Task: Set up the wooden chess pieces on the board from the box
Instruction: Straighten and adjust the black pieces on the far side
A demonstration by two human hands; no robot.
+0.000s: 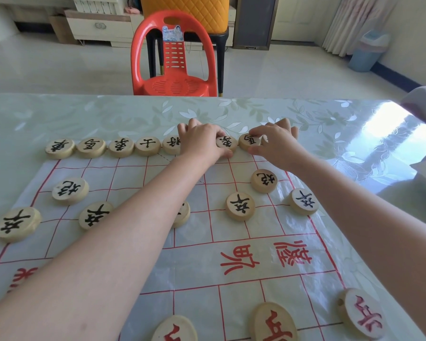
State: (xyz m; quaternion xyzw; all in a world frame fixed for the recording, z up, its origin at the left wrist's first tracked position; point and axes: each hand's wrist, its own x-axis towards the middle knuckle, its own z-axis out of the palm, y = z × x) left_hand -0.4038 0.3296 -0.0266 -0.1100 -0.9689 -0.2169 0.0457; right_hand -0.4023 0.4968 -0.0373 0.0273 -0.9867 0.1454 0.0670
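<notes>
A plastic sheet chess board [244, 264] with red lines lies on the table. Round wooden pieces with black characters form a row [91, 146] along its far edge. My left hand [202, 141] reaches over that row and grips a black-marked piece [226, 143] between thumb and fingers. My right hand [273, 141] pinches the neighbouring black-marked piece [249, 141] at the row's right end. More black pieces [240, 206] stand on the board's far half. Red-marked pieces [273, 322] sit at the near edge. The box is not in view.
The table [84, 116] has a glossy leaf-patterned cover. A red plastic chair [174, 60] stands behind its far edge. A pale cloth-like thing [421, 104] lies at the table's right corner. A blue bin [368, 51] stands on the floor at far right.
</notes>
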